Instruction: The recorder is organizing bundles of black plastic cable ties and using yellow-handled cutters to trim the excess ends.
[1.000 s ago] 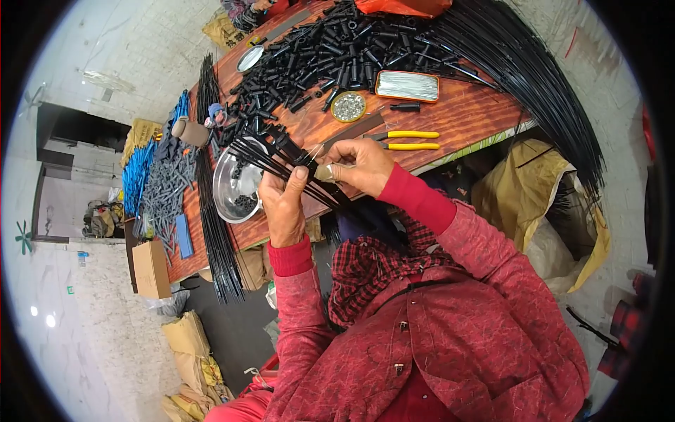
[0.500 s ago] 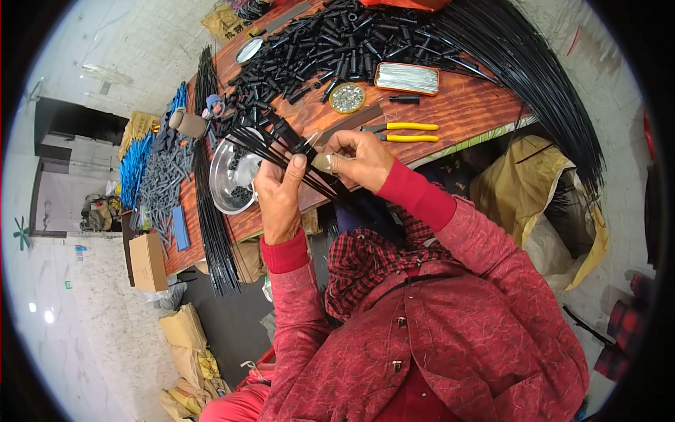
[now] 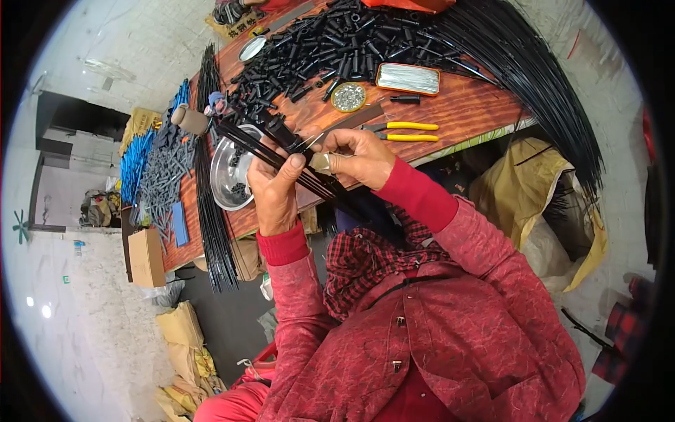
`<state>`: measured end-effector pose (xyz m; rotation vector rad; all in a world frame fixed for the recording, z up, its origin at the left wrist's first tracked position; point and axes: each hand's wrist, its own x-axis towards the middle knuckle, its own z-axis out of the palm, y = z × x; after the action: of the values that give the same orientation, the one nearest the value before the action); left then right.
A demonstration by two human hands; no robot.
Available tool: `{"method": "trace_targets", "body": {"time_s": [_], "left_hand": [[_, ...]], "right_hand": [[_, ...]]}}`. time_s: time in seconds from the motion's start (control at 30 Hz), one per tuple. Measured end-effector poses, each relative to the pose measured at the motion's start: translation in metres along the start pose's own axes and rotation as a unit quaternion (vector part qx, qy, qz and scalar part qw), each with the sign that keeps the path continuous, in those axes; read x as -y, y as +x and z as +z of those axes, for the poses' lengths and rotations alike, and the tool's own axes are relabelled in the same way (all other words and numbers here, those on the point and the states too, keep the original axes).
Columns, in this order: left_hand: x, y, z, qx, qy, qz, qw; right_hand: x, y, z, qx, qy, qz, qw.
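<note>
My left hand [image 3: 274,190] is closed around a bundle of thin black rods [image 3: 325,187] that slants from upper left to lower right. A thick black tubular fitting [image 3: 278,131] sits at its fingers, above the rods. Close beside it, my right hand [image 3: 365,158] is closed in a pinch, its thumb wrapped in pale tape [image 3: 320,163]. Thin bright wires [image 3: 309,143] show between the right fingertips and the fitting; their ends are partly hidden. A clear plastic bowl [image 3: 219,179] with small black pieces stands left of my left hand.
On the wooden table [image 3: 460,105] lie a heap of black fittings [image 3: 337,46], a tray of wires [image 3: 408,78], a dish of small metal parts [image 3: 348,97] and yellow-handled pliers [image 3: 411,131]. Long black rods [image 3: 545,84] hang over the right edge; grey pieces [image 3: 165,176] fill the left.
Both hands stay close together, with only a slight shift at the fingertips. The view has moved a little. Hands keep their hold.
</note>
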<state>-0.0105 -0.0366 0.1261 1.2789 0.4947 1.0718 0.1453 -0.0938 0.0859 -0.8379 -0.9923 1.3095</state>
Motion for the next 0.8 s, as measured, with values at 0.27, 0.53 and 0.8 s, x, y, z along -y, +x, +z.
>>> {"method": "trace_targets", "body": {"time_s": [0.27,0.53,0.8], "left_hand": [[0.017,0.006,-0.008,0.026,0.037,-0.054,0.998],[0.020,0.004,-0.010,-0.026,0.031,-0.045,0.998],[0.021,0.003,-0.012,-0.023,0.062,-0.032,0.997]], "right_hand": [[-0.016,-0.006,-0.004,-0.079,-0.114,-0.044,0.989],[-0.019,-0.001,-0.007,-0.066,-0.087,-0.028,0.994],[-0.024,-0.002,-0.003,-0.103,-0.146,-0.053,0.982]]}}
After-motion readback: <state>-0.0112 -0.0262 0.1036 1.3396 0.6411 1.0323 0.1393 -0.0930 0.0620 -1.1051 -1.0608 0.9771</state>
